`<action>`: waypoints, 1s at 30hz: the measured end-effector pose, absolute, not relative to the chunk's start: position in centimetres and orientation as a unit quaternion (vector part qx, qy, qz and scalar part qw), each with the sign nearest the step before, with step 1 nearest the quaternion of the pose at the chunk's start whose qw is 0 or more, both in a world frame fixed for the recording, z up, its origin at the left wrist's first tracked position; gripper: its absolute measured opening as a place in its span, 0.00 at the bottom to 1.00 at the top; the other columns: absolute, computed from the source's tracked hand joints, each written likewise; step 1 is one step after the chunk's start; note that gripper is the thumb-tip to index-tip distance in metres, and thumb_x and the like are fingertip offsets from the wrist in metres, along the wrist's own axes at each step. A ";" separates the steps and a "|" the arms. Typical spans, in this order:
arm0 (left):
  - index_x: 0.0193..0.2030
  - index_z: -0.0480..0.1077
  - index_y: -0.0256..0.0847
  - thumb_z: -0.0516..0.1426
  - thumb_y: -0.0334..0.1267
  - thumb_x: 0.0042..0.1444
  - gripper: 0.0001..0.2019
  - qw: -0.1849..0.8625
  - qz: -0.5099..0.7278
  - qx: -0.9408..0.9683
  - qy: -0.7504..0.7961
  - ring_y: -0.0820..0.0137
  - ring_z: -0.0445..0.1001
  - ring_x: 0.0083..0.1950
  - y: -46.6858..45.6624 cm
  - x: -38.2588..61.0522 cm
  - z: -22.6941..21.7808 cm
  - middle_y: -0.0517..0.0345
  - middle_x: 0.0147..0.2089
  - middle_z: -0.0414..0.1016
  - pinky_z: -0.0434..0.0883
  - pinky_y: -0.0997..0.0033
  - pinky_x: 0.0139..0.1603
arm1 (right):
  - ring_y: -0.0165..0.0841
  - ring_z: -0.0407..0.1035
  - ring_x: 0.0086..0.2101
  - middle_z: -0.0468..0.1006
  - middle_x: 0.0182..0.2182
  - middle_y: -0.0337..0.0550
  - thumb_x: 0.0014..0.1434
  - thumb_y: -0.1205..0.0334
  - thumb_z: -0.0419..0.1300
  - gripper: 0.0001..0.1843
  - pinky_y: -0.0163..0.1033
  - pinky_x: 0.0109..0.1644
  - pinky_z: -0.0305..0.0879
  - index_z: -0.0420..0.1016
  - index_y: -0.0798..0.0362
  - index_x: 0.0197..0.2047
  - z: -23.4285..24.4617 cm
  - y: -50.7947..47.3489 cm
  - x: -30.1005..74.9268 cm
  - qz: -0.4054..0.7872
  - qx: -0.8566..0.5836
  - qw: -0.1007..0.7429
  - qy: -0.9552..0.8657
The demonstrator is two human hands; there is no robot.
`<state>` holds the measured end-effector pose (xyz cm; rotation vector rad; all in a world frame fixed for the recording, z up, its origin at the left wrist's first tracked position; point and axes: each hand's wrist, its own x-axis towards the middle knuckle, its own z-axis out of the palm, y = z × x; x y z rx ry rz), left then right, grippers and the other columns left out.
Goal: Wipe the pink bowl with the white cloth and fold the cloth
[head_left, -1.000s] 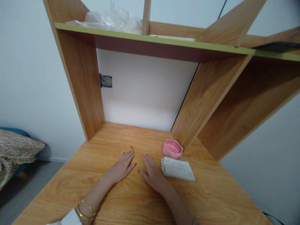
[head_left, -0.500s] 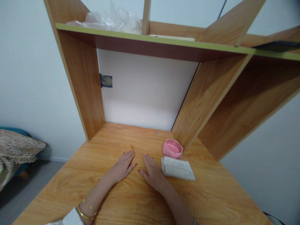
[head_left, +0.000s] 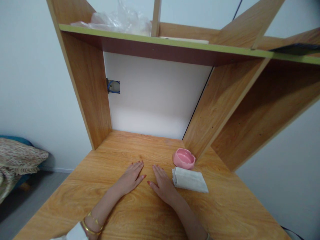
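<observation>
My left hand [head_left: 131, 178] lies flat, palm down, on the wooden desk [head_left: 150, 213], thumb apart from the fingers and nothing in it. Opposite it, my right hand [head_left: 163, 184] rests flat in the same way, also holding nothing. A small gap of bare wood separates the two. Just right of my right hand is a folded whitish cloth [head_left: 190, 180], very close to its edge. Behind the cloth sits a pink ashtray [head_left: 184, 158] with notches in its rim, near the foot of an upright panel.
Above the desk's back runs a shelf [head_left: 160, 40] with a green edge, bearing a clear plastic bag [head_left: 120, 23]. Upright panels [head_left: 86, 90] flank the white back wall, where an open socket box [head_left: 114, 86] shows. At far left, a patterned blanket [head_left: 20, 156] covers blue furniture.
</observation>
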<state>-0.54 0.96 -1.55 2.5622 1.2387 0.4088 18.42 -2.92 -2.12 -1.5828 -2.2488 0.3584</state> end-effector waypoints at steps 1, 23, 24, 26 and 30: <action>0.60 0.52 0.34 0.40 0.52 0.59 0.28 0.132 0.140 0.883 0.427 0.65 0.48 0.63 0.9 -0.5 -1.5 0.46 0.62 0.52 0.47 0.60 0.61 | 0.39 0.44 0.58 0.54 0.58 0.55 0.57 0.54 0.46 0.32 0.47 0.60 0.44 0.50 0.64 0.60 -2.1 -2.9 18.4 0.126 -0.561 0.183 -0.797; 0.60 0.51 0.35 0.40 0.51 0.59 0.28 0.125 0.136 0.885 0.428 0.65 0.47 0.63 0.8 -0.5 -1.3 0.47 0.62 0.51 0.48 0.61 0.60 | 0.39 0.44 0.58 0.55 0.58 0.55 0.56 0.55 0.46 0.31 0.48 0.60 0.45 0.50 0.63 0.60 -2.4 -2.9 18.5 0.118 -0.551 0.194 -0.803; 0.60 0.50 0.36 0.40 0.51 0.59 0.28 0.123 0.138 0.885 0.427 0.65 0.47 0.63 0.8 -0.5 -1.4 0.47 0.62 0.51 0.47 0.61 0.60 | 0.39 0.44 0.58 0.55 0.58 0.55 0.56 0.55 0.46 0.31 0.48 0.60 0.45 0.50 0.63 0.60 -2.4 -2.9 18.5 0.117 -0.551 0.194 -0.803; 0.60 0.50 0.36 0.40 0.51 0.59 0.27 0.120 0.141 0.886 0.425 0.65 0.47 0.63 0.8 -0.5 -1.4 0.48 0.62 0.51 0.47 0.61 0.60 | 0.39 0.44 0.58 0.55 0.58 0.55 0.56 0.54 0.46 0.31 0.48 0.60 0.45 0.50 0.63 0.60 -2.5 -2.9 18.5 0.116 -0.551 0.193 -0.803; 0.60 0.51 0.36 0.40 0.52 0.59 0.28 0.121 0.139 0.886 0.426 0.65 0.47 0.63 0.7 -0.5 -1.3 0.47 0.62 0.52 0.47 0.60 0.60 | 0.39 0.45 0.58 0.55 0.58 0.54 0.56 0.55 0.46 0.31 0.49 0.59 0.45 0.50 0.62 0.60 -2.5 -2.9 18.4 0.114 -0.556 0.191 -0.801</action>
